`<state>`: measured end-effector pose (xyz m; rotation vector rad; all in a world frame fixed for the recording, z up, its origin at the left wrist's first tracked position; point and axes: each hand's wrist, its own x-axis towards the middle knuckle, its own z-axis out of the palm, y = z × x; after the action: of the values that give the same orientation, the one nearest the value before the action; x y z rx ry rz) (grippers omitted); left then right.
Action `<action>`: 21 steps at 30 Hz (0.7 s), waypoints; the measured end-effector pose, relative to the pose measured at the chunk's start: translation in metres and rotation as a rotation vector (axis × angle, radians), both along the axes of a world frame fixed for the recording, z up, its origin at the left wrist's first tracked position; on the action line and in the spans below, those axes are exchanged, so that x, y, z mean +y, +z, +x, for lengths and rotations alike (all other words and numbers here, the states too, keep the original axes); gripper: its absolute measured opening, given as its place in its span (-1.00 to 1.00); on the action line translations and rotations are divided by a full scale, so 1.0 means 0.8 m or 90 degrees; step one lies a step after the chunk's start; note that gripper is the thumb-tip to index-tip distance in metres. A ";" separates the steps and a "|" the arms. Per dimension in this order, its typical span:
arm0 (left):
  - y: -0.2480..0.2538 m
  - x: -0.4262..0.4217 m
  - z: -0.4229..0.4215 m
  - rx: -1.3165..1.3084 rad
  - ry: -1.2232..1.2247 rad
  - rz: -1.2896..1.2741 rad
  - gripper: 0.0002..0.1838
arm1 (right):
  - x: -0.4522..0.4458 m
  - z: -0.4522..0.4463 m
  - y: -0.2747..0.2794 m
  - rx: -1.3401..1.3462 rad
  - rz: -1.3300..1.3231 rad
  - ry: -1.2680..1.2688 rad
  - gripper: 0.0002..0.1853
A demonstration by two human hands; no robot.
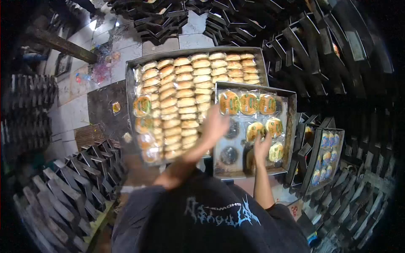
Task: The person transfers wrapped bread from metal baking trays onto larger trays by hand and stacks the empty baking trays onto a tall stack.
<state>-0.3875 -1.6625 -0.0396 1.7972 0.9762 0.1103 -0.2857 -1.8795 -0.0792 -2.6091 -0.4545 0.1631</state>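
My left hand point(216, 126) is smeared by motion over the near left edge of a smaller metal tray point(216, 164); its fingers and anything in them cannot be made out. My right hand point(262, 147) reaches into the same tray, fingers apart, with the tips at a round wrapped bun point(254, 131). Beside it lies another wrapped bun point(274, 126), and a paler one point(276, 152) is nearer me. Three labelled buns point(249, 103) line the tray's far end. Dark round marks point(229, 155) show on its bottom.
A large metal tray point(130, 90) on the left holds rows of wrapped buns point(184, 102) on edge, plus several lying flat. Stacked dark trays point(76, 189) surround me. A tray of blue-wrapped items point(327, 158) stands at right. One small packet point(116, 107) lies on the floor.
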 end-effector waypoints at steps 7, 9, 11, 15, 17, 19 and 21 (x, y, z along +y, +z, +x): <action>-0.066 -0.066 0.154 0.400 0.099 0.172 -0.01 | -0.015 0.011 -0.016 0.056 -0.294 0.191 -0.07; -0.061 -0.054 0.136 0.330 0.015 0.106 0.04 | -0.028 0.031 -0.031 0.022 -0.265 0.242 -0.05; -0.060 -0.043 0.121 0.340 -0.036 0.008 0.11 | -0.035 0.049 -0.030 0.018 -0.242 0.278 -0.03; 0.035 -0.003 0.014 0.130 -0.142 -0.149 0.04 | -0.055 0.109 -0.001 0.269 -0.110 0.305 -0.12; 0.092 0.071 -0.071 0.109 -0.070 -0.095 -0.11 | -0.041 0.106 0.079 0.611 0.131 0.117 -0.19; 0.068 0.151 -0.135 0.237 0.110 0.052 -0.22 | -0.018 0.087 0.124 0.626 0.325 0.078 -0.25; -0.003 0.229 -0.172 0.291 0.167 0.212 -0.21 | 0.103 0.037 0.167 0.637 0.281 0.080 -0.28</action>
<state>-0.5253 -1.4790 -0.0422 2.0335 1.5967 0.0250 -0.2564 -1.7972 0.0543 -1.7660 -0.2341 1.1792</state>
